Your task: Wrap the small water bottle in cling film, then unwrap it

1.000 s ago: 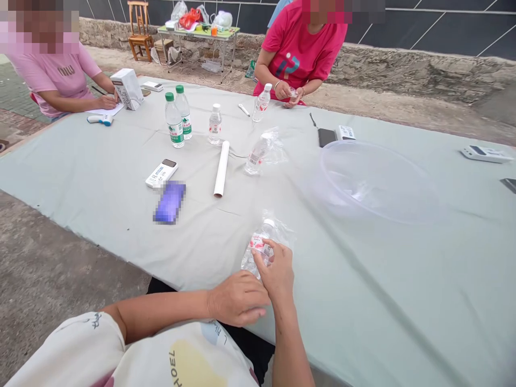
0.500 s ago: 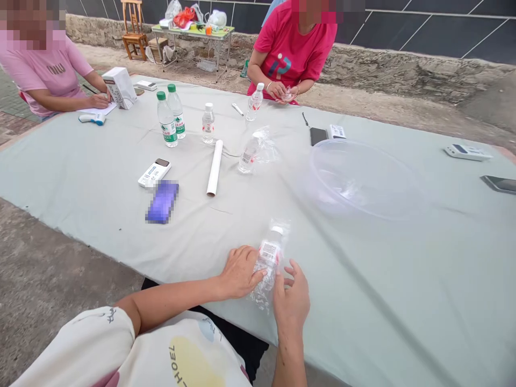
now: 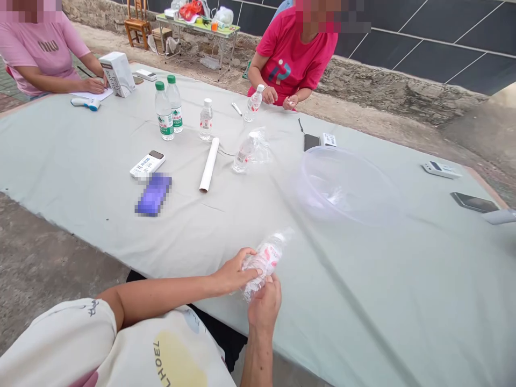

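Note:
A crumpled clear plastic water bottle [image 3: 265, 260] with a red-and-white label lies tilted between my hands, its neck pointing up and right. My left hand [image 3: 236, 273] grips it from the left side, fingers across the label. My right hand [image 3: 265, 303] holds its lower end from below. Both hands rest just above the pale grey-green table cloth [image 3: 80, 150] near its edge, and my white printed shirt [image 3: 60, 338] shows below them.
A clear plastic basin [image 3: 346, 185] stands to the right. Ahead are green-capped bottles [image 3: 164, 112], a white tube [image 3: 209, 164], a remote [image 3: 147, 164] and a blurred purple object [image 3: 153, 194]. Co-workers in a red shirt [image 3: 296, 51] and a pink shirt [image 3: 38, 48] sit across the table.
The bottle has tilted from nearly upright to leaning right. My right hand, open earlier, has closed on it. The view has shifted slightly, moving the table items left.

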Demonstrator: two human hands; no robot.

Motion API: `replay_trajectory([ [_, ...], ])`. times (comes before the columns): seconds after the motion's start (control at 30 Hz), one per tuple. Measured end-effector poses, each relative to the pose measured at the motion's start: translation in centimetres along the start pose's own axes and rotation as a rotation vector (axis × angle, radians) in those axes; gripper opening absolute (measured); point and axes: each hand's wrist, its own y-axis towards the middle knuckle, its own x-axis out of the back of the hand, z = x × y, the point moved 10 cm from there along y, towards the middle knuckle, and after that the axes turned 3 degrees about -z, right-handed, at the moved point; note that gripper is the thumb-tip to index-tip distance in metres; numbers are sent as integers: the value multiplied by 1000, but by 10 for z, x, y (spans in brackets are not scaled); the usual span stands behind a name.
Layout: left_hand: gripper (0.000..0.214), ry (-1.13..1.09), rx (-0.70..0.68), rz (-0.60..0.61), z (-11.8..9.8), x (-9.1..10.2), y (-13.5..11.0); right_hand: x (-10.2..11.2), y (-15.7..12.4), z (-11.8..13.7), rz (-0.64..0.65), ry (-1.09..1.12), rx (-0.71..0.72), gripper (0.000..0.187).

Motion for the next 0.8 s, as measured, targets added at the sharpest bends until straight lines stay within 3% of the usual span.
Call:
replay_trajectory([
  [0.1,60,-152,86,23,-4,2,-15,-9,-12,6,45,-39,55,53],
  [0.17,68,-235,170,-5,-2,14,-23,-5,-14,16,58,-171,91,50],
  [0.23,71,-239,238,-47,1,30,-31,18,-9,39,-53,-266,176,45],
  [0.3,71,-168,263,-54,1,45,-38,48,-5,71,-221,-220,345,42],
  [0.37,68,-95,251,11,-2,49,-46,59,0,94,-222,-112,522,41],
  [0.43,67,-80,216,118,-7,44,-57,47,9,94,-36,-51,562,38],
  [0.5,64,-137,159,166,-14,40,-65,30,15,73,142,91,465,36],
  [0.57,64,-251,110,140,-17,42,-66,19,12,52,199,372,368,38],
  [0.63,64,-381,87,71,-14,46,-62,14,1,39,133,633,323,36],
  [0.7,62,-503,156,-17,-1,47,-53,11,-14,37,23,724,313,28],
  [0.8,58,-621,464,-192,33,40,-46,9,-45,67,-111,573,480,37],
])
